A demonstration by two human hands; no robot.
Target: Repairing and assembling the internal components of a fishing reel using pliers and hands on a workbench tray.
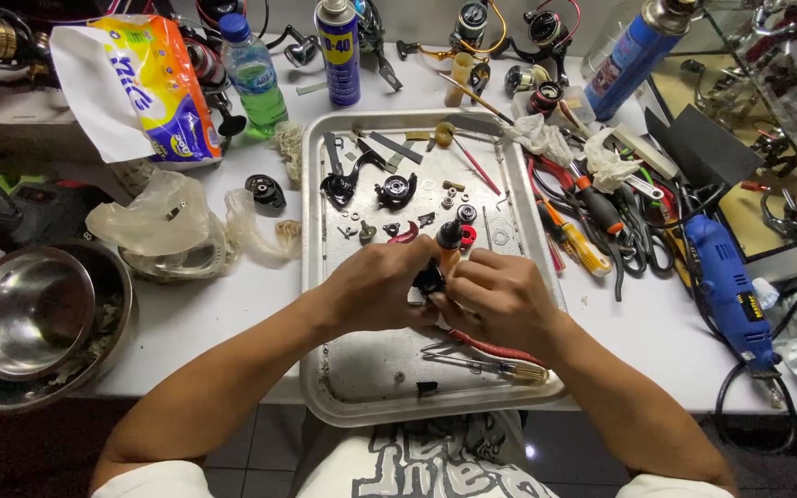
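- Nearest the camera, both forearms reached up from the lower edge over a metal tray [325, 387] that sat on the white counter [205, 314].
- Left hand [375, 286] was curled closed, its fingers wrapped around a small black part [430, 277] held between the two hands, above the middle of the tray.
- Right hand [500, 295] was likewise closed, fingertips pinched against the same black part from the right side; the two hands touched at the fingertips.
- An orange-handled tool with a dark tip [449, 242] rose from the grip; its long axis ran nearly straight away from the person, tip pointing toward the far end of the tray. Which hand carried it could not be told.
- A wood-handled brush [500, 369] lay on the tray just below the right hand, long axis left to right, bristles toward the right.
- Loose small parts [394, 189], screws and washers were spread over the far half of the tray, well apart from the hands.
- Left of the tray stood a steel bowl [29, 314]; a blue rotary tool [726, 286] lay on the counter to the right.
- A spray can [339, 51] and a green bottle [253, 78] stood beyond the tray.
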